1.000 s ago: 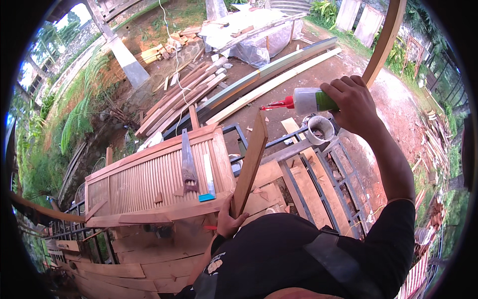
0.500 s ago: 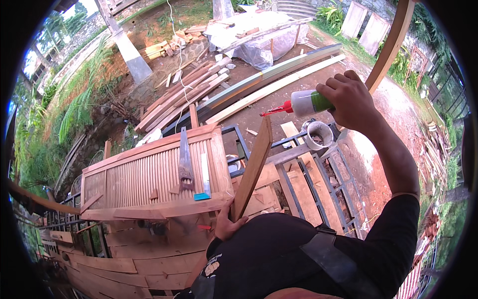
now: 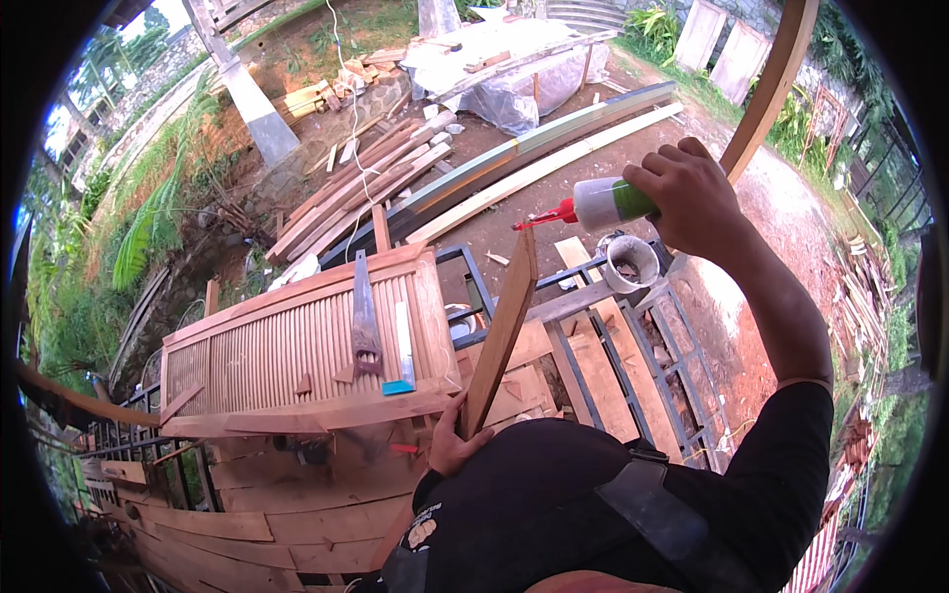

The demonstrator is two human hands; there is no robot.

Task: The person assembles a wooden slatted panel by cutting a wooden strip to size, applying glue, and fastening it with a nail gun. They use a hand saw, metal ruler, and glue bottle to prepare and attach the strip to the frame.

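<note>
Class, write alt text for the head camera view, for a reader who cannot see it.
A person's right hand tips a red-nozzled glue bottle toward the top end of a wooden slat, which the left hand holds upright. Beside it, a handsaw lies on a slatted wooden panel in an outdoor timber yard.

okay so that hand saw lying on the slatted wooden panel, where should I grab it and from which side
Probably by its handle, the wider, darker end of the hand saw, which looks to lie toward you near the panel's front edge. Come from above on your side, fingers round the handle. The blade tapers away toward the far edge, so that end is thin, flat and poor to hold.
</note>
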